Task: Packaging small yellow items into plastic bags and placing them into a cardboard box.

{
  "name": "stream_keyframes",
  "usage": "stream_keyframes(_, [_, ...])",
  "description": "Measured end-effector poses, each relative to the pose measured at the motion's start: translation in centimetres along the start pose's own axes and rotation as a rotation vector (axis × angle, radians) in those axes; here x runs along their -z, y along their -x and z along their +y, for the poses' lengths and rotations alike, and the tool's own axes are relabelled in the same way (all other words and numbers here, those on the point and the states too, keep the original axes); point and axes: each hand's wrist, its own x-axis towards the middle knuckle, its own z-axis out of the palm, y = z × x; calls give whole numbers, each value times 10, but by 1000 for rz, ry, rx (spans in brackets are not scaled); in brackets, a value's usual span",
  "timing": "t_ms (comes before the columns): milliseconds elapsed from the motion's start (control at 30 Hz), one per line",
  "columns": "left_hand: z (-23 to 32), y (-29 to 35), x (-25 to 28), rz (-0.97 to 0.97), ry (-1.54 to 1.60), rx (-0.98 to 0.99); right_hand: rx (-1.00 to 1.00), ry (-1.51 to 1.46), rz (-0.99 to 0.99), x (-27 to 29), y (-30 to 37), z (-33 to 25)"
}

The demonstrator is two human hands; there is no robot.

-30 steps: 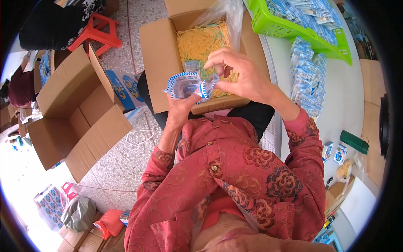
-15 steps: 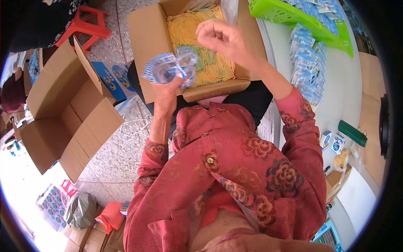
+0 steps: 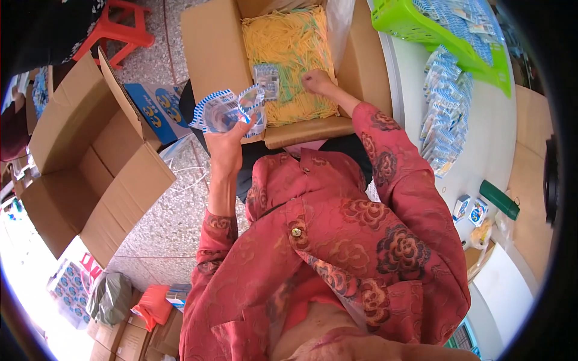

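Observation:
My left hand (image 3: 226, 149) is closed on clear plastic packets (image 3: 220, 113) with blue-and-white striped edges, held up beside the box's near left corner. The cardboard box (image 3: 211, 45) sits at my lap, its flaps spread. Inside lies a thick layer of thin yellow sticks (image 3: 282, 39) with some green ones among them. My right hand (image 3: 319, 82) is down on the sticks at the box's right side, fingers curled together; what they pinch, if anything, is hidden. A single clear packet (image 3: 266, 82) rests on the sticks, left of that hand.
An empty cardboard box (image 3: 96, 162) stands open at my left, by a red stool (image 3: 114, 33). To the right, a white table (image 3: 494, 132) bears a heap of striped packets (image 3: 447, 111), a green basket (image 3: 415, 30) of more packets and a dark green cylinder (image 3: 500, 200).
My right hand has come down from above the box onto the sticks, its fingers curled. My left hand has shifted a little left and nearer with the packets, uncovering more of the packet in the box.

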Motion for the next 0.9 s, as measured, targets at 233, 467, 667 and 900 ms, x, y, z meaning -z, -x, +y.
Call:
stream_keyframes(233, [-2,-4,-1,36,-4,47,47,-148,306,-34,-37,-8])
stream_keyframes(467, [-8,-8,0,68,-26,97,-50,22,427,-52,-49,-20])
stream_keyframes(667, [-10,-15,-3,93,-18,116,-198,40,484,-59,-54,-36])
stream_keyframes(900, [-14,-18,1,58,-23,120,-252,53,397,-54,-53,-45])
